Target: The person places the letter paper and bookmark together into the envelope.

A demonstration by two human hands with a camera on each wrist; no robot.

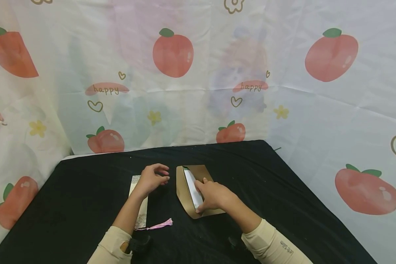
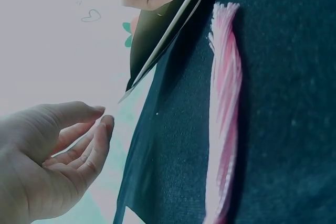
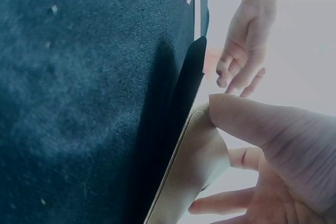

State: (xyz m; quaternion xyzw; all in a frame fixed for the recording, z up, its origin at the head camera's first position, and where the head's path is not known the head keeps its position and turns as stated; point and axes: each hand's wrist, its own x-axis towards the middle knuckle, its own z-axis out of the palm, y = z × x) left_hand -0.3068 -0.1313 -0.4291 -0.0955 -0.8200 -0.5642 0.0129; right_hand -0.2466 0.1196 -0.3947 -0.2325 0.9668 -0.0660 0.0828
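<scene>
My left hand (image 1: 154,178) is raised over the dark cloth with fingers loosely bent and nothing between them, also seen in the left wrist view (image 2: 63,156). Beneath that forearm lies a long pale bookmark (image 1: 142,212) with a patterned surface; its pink tassel (image 1: 160,224) trails to the right. To the right is a brown paper envelope (image 1: 186,194), flap spread to the left. A white card or folded paper (image 1: 192,187) shows in its mouth. My right hand (image 1: 214,194) grips the envelope, thumb at the near edge and bent fingers farther up.
Black cloth (image 1: 85,198) covers the table. Behind it and at both sides hangs a pale curtain (image 1: 198,106) printed with fruit, hearts and the word happy. A dark strap-like object (image 1: 140,244) shows beside my left sleeve.
</scene>
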